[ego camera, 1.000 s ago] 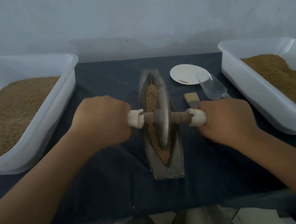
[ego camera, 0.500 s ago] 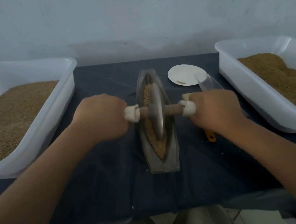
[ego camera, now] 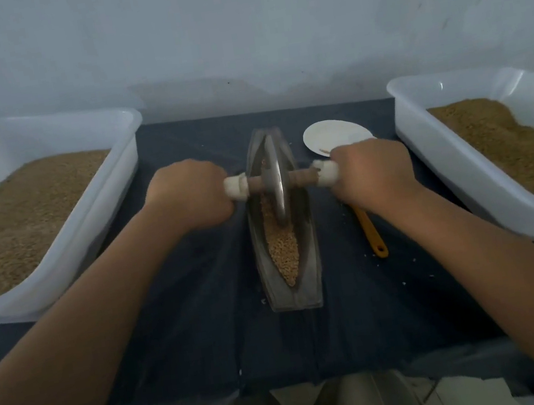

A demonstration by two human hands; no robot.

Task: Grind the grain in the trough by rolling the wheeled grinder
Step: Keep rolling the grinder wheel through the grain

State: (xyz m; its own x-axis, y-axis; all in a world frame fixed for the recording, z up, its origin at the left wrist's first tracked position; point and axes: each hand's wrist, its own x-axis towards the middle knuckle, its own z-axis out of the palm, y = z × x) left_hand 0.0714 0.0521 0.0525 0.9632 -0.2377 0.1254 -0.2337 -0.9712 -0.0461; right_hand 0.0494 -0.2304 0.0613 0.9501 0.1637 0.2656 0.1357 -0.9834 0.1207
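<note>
With both hands clamped on the grinder handles near the trough's twelve o'clock end, we risk overrolling and scattering grain.

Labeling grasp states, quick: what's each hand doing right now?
Left hand: gripping the wheeled grinder by its left handle.
Right hand: gripping its right handle.

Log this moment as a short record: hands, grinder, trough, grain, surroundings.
left hand: grips the grinder's left white handle end
right hand: grips the right white handle end
wheeled grinder: wheel upright in the trough, toward its far end
trough: lengthwise on the dark cloth
grain: exposed in the trough's near half
left tub: white, holds brown granular material
right tub: white, holds brown granular material
other: white plate and orange handle right of the trough
</note>
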